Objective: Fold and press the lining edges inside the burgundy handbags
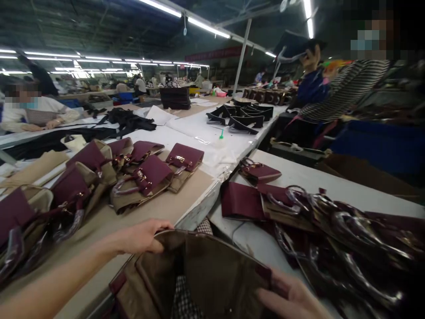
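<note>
An unfinished handbag (215, 261), brown on the inside with burgundy edges, is held close in front of me at the bottom of the view. My left hand (142, 237) pinches its far upper rim, thumb on the inner side. At the right corner, my right hand (288, 292) grips the bag's edge, fingers closed over it. Checked cloth shows through the gap in the middle of the bag. Its lower part is cut off by the frame.
Burgundy handbags (154, 173) lie on the left table; a pile of burgundy bags with wrapped handles (332, 221) covers the right one. Black bag pieces (245, 117) stand further back. One person (341, 88) stands right, lifting a dark piece; another person (36, 113) works left.
</note>
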Action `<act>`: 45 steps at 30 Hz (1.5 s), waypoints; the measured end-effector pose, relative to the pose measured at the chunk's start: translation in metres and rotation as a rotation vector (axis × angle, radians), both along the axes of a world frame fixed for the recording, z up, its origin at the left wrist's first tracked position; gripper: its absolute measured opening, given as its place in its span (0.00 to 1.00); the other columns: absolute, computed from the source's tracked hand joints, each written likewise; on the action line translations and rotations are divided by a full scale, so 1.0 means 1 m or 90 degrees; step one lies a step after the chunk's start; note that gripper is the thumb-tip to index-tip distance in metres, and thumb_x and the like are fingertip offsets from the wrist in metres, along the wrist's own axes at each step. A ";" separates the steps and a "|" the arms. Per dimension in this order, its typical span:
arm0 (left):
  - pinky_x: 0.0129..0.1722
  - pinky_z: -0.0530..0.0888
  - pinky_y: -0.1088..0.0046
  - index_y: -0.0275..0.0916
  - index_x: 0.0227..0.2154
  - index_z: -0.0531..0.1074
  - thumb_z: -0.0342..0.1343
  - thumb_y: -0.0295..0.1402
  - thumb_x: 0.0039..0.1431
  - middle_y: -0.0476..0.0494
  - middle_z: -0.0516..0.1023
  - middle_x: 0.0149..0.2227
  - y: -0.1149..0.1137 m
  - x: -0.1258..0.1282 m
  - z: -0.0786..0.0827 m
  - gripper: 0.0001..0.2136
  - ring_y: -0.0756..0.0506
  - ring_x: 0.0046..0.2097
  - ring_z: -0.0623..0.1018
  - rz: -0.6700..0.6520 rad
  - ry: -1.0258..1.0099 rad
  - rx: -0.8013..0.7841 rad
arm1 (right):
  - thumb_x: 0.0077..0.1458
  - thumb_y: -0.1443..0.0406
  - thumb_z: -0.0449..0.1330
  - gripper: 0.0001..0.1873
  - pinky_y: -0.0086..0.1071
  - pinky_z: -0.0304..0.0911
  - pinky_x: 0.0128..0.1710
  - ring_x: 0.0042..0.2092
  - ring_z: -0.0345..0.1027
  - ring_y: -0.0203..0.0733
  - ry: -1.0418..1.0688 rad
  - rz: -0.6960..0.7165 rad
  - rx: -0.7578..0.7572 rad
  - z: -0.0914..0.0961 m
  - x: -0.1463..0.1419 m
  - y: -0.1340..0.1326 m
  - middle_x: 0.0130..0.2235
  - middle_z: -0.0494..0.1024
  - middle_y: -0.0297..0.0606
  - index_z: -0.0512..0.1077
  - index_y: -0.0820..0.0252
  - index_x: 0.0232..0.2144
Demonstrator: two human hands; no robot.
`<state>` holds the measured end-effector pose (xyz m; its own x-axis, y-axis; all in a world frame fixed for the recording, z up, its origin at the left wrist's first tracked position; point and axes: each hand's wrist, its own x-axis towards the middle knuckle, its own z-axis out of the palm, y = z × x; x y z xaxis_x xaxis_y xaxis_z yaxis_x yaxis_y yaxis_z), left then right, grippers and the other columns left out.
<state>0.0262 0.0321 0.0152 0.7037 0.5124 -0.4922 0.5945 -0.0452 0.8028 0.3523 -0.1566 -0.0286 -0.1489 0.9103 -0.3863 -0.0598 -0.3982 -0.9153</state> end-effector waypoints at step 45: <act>0.29 0.59 0.75 0.40 0.26 0.69 0.56 0.43 0.61 0.55 0.69 0.26 0.003 0.028 -0.039 0.13 0.49 0.31 0.69 -0.065 0.132 0.196 | 0.60 0.58 0.64 0.20 0.29 0.67 0.41 0.41 0.76 0.41 0.114 0.145 -0.113 -0.007 -0.013 0.075 0.39 0.83 0.39 0.76 0.60 0.52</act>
<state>0.0545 0.0356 -0.0240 0.6602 0.5913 -0.4631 0.7227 -0.3324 0.6060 0.3395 -0.0815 -0.0351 -0.4207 0.7668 -0.4848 -0.1037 -0.5716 -0.8140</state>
